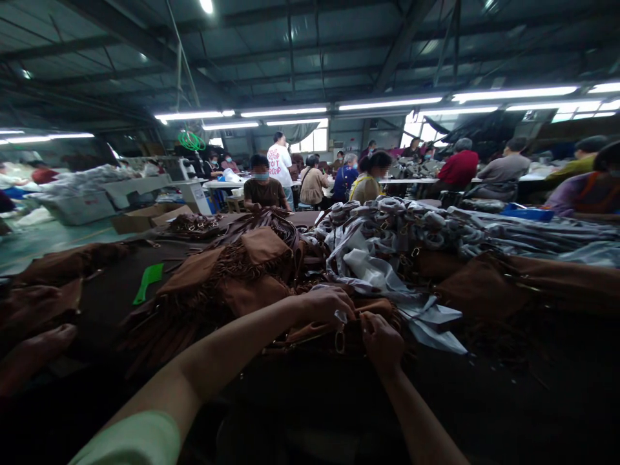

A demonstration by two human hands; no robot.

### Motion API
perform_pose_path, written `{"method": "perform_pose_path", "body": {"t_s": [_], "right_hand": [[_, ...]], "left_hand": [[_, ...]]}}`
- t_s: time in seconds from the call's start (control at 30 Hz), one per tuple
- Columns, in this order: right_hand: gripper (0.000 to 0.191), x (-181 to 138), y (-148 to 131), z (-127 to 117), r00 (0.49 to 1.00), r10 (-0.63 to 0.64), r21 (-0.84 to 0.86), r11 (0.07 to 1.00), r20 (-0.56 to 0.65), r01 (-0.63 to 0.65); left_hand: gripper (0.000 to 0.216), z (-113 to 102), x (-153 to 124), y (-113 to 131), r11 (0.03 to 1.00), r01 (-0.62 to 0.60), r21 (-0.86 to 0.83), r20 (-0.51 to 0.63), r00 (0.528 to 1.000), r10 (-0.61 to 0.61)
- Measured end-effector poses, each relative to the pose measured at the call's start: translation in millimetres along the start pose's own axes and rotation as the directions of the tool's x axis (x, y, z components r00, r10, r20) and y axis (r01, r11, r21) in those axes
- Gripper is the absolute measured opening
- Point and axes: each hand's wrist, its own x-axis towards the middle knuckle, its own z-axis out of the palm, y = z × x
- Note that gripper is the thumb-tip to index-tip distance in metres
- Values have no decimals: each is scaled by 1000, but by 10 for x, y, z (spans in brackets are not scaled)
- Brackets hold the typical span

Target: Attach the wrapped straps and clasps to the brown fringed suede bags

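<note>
My left hand (325,303) is closed, its fingers curled over a brown leather strap (372,306) and a scrap of grey wrapping near a metal ring (340,339). My right hand (382,341) is closed too, pinching the same strap just right of the ring. Both hands rest at the front of a heap of brown fringed leather bags (242,271) on a dark worktable (508,400).
Grey wrapped straps (411,226) are piled behind the hands and run off to the right. A green plastic tool (148,282) lies to the left. Another person's hand (39,349) rests at the far left. Several workers sit at benches behind.
</note>
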Motion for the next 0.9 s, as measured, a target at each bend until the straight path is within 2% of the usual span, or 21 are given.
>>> {"method": "perform_pose_path", "body": {"t_s": [0.1,0.23,0.3,0.37,0.4,0.43,0.5,0.53,0.57,0.6,0.77,0.9], "right_hand": [[27,-7,5,9,1000,16,-4,1000,13,-16],[29,-8,12,18,999,32,6,999,16,-32],[30,0,10,9,999,44,29,999,7,-45],[32,13,5,-11,997,73,70,995,6,-73],[33,21,1,-24,996,92,96,991,9,-92],[33,29,-3,-39,994,113,124,986,15,-114],[34,42,-12,-66,988,156,175,972,24,-157],[35,49,-16,-79,984,173,197,964,31,-176],[35,55,-21,-91,981,188,215,957,43,-193],[36,63,-24,-103,978,200,231,950,60,-208],[33,136,-37,-171,957,187,259,935,224,-243],[29,223,-38,-218,920,220,189,938,325,-292]], "left_hand": [[19,98,22,-184,996,-73,-52,82,994,77],[15,166,11,-354,989,-81,-120,41,995,87],[14,172,0,-366,989,-56,-136,1,998,57],[18,175,1,-329,984,56,-169,-87,994,-72],[21,178,8,-294,969,147,-199,-153,972,-179],[25,184,22,-252,941,243,-234,-227,928,-296],[29,219,67,-154,868,402,-290,-353,798,-488],[29,251,95,-103,840,451,-301,-391,746,-540],[28,294,124,-54,826,478,-298,-415,715,-563],[26,349,150,-10,824,489,-286,-427,705,-566],[15,675,211,107,870,442,-217,-443,750,-491],[16,776,201,104,873,442,-206,-465,741,-485]]}}
